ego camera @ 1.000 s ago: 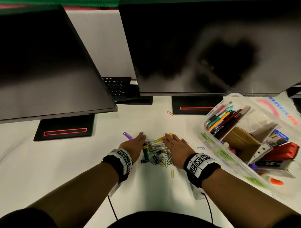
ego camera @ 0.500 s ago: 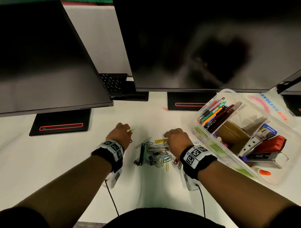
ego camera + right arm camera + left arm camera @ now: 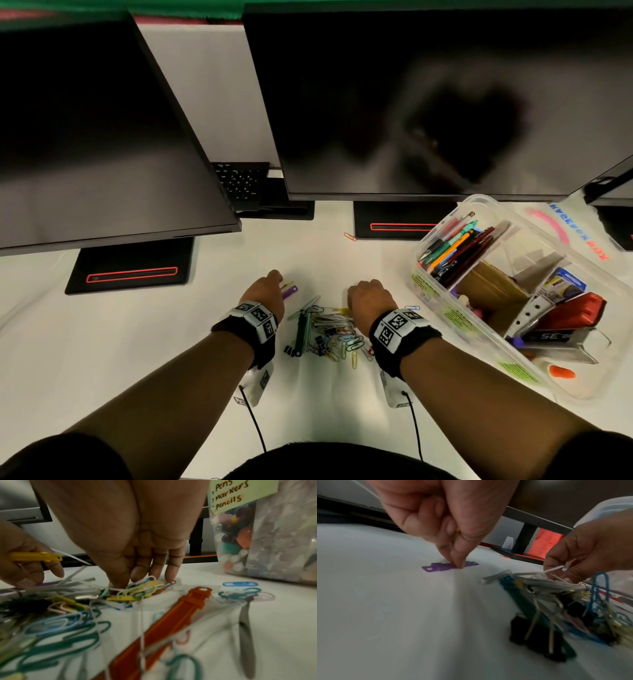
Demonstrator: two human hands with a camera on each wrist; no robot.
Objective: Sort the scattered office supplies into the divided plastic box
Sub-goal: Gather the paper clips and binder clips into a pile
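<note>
Nearby, box label [image 3: 228,494] reads "pens, markers, pencils"; left fingers [image 3: 457,559] pinch purple clip [image 3: 440,567]; right fingers' grip unclear.

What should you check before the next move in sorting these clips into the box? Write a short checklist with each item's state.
1. Left hand has a grip on the purple clip: cannot tell; its fingertips touch it and it lies flat.
2. Yellow clip is held in the left hand: ok.
3. Right hand has a grip on the paper clips: cannot tell; its fingertips are in the pile.
4. Divided box is open: ok.
5. All strays are gathered: not ok; a red paper clip lies apart from the pile.
</note>
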